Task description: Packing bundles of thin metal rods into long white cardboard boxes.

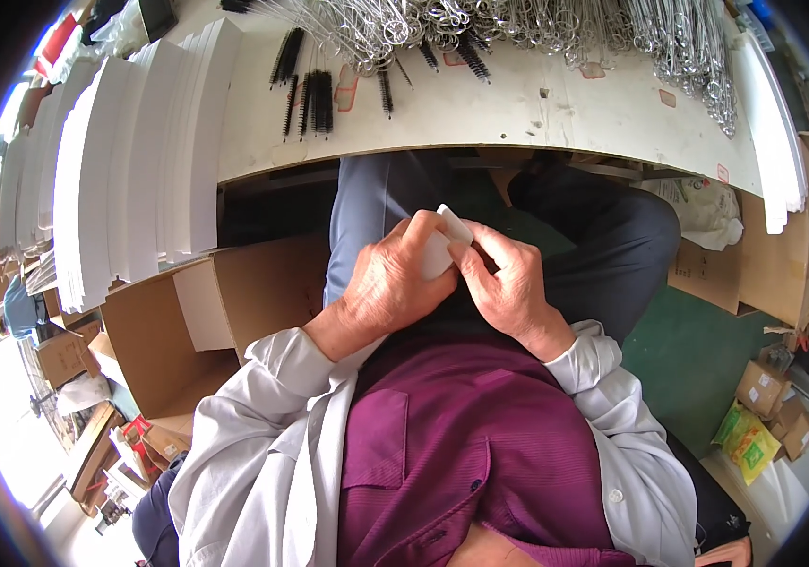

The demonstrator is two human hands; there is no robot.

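Note:
Above my lap, both hands come together on a small white folded card piece, perhaps a small box; its full shape is hidden by my fingers. My left hand wraps round its left side, fingers closed. From the other side, my right hand pinches it near its upper edge with thumb and fingers. On the table beyond lie black bristle brushes, with their tips toward me. A large heap of wire handles with looped ends spreads along the table's far side.
The pale table has its front edge just past my knees. Tall stacks of white card sheets stand at left, with more white sheets at right. An open cardboard box sits by my left arm. A white bag hangs under the table.

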